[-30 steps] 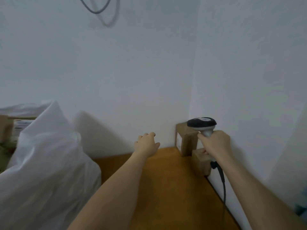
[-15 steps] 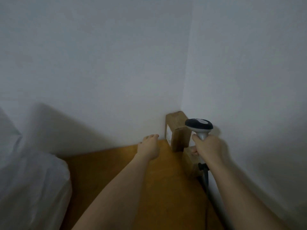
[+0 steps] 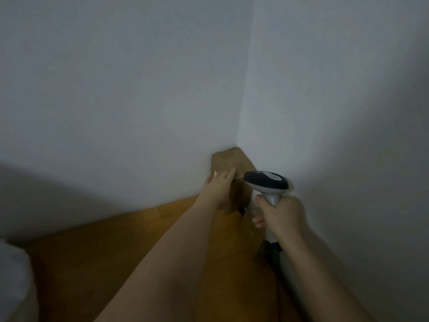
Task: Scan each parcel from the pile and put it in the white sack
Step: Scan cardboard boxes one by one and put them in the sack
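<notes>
Since the last frame my left hand [image 3: 219,190] has gone from hovering over the wood to landing on the box [image 3: 228,169] in the corner, and my view has swung right, so the sack [image 3: 12,282] is now only a white sliver far off my left arm.

The box stands upright against the two walls, just ahead of both hands. My left fingers [image 3: 226,178] lie straight across its top edge and left face, touching it; the blur keeps me from seeing whether the thumb is hooked around the near side. A pale label edge peeks out at my fingertips.

A second, lower box [image 3: 247,225] sits between my forearms, tight to the right wall and just under my right hand [image 3: 282,216]. It is dark and mostly hidden.

My right hand is wrapped firmly around the grey handle of the scanner [image 3: 267,183], whose dark head is level with the box top and just right of my left fingers. Its cable [image 3: 274,251] drops from below my wrist along the wall.

Everything rests on a brown wooden surface [image 3: 104,263].
</notes>
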